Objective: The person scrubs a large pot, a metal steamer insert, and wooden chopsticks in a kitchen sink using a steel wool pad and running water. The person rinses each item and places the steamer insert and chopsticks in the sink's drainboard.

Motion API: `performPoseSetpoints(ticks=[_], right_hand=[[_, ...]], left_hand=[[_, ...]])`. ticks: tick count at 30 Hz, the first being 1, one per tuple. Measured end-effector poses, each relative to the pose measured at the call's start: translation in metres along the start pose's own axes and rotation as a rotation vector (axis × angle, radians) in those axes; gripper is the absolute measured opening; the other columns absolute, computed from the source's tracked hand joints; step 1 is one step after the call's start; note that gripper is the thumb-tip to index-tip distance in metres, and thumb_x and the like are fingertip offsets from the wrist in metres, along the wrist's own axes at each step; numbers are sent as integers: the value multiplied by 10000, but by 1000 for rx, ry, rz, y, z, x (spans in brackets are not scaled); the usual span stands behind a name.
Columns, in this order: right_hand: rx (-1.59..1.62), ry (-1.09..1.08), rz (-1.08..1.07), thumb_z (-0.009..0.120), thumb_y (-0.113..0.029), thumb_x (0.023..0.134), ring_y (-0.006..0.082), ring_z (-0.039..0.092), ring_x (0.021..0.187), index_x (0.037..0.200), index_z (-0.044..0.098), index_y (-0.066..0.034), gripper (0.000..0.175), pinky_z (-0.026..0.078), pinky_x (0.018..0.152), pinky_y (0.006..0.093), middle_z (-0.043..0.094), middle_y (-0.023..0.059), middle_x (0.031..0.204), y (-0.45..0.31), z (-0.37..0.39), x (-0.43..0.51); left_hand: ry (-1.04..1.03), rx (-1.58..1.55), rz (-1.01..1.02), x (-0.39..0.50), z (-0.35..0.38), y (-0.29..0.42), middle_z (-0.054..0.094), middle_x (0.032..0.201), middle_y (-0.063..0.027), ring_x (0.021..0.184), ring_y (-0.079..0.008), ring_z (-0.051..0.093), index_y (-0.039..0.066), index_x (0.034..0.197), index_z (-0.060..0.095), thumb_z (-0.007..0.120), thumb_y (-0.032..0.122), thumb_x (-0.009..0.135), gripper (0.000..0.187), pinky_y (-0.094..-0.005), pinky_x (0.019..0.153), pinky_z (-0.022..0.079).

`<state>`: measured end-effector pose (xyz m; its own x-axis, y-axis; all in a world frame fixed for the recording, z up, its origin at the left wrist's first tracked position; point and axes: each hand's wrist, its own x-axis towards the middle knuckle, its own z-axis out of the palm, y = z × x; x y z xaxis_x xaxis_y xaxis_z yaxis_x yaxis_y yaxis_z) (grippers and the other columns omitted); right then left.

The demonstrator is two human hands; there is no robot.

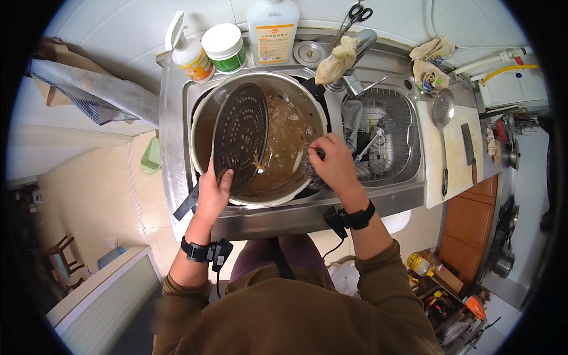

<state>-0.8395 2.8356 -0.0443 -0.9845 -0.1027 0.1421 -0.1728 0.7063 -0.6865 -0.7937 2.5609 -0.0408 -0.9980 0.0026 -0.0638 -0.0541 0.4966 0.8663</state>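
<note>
My left hand [214, 191] grips the near rim of a dark perforated metal disc [244, 133], perhaps a steamer plate or pan, tilted steeply over a big round metal pot [317, 106]. Murky brown water [284, 146] with floating bits fills the pot, which sits in the left sink basin. A flat dark handle [187, 203] sticks out beside my left wrist. At the pot's right rim, my right hand [330, 155] pinches a steel wool scourer [314, 171], partly hidden by the fingers.
The right basin holds a wire rack [399, 151] and a scourer brush [375, 137]. A faucet [353, 84] with a cloth stands between the basins. Spray bottle [191, 55], white tub [223, 49] and large jug [273, 35] line the back. Rightward, a cutting board [455, 177] bears a skimmer [443, 111] and cleaver [467, 144].
</note>
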Motion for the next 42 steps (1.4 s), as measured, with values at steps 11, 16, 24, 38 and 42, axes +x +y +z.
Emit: performPoseSetpoints(ticks=[11,16,24,38,42], right_hand=[[-250,-181,-158,602,-133,814,302,668,619,934,573,-24,165,540,504,390,646,162,744,-47,83,-2],[-398,-275,-42,557,-95,818,302,682,678,890,574,-28,100,550,551,398,647,176,780,-15,86,13],[-261,-402,33,625,-213,808,356,651,821,1029,646,-22,293,523,733,446,663,194,904,12,38,34],[35,-282,-91,651,-269,865,101,557,690,838,676,-12,260,458,645,277,627,33,732,-109,-184,83],[127,-206,-84,658,-280,882,42,489,686,827,661,-19,267,422,634,229,584,-49,721,-139,-227,109]], left_hand=[[166,-378,-152,-13,-23,32,658,1041,-59,951,-121,576,-27,1128,598,593,63,925,222,-261,864,447],[229,-322,-134,-33,-43,36,652,1039,-56,943,-122,578,-22,1140,584,611,80,922,243,-266,857,448],[276,-349,-143,-58,-65,19,656,1013,-47,900,-118,587,-23,1124,582,611,102,928,234,-261,818,461],[394,-887,-272,-129,-90,33,622,1146,-101,1050,-202,586,-10,1230,523,564,-23,859,374,-341,947,434],[360,-936,-253,-127,-106,58,628,1132,-117,1023,-212,605,-23,1209,533,563,-25,858,352,-342,916,469]])
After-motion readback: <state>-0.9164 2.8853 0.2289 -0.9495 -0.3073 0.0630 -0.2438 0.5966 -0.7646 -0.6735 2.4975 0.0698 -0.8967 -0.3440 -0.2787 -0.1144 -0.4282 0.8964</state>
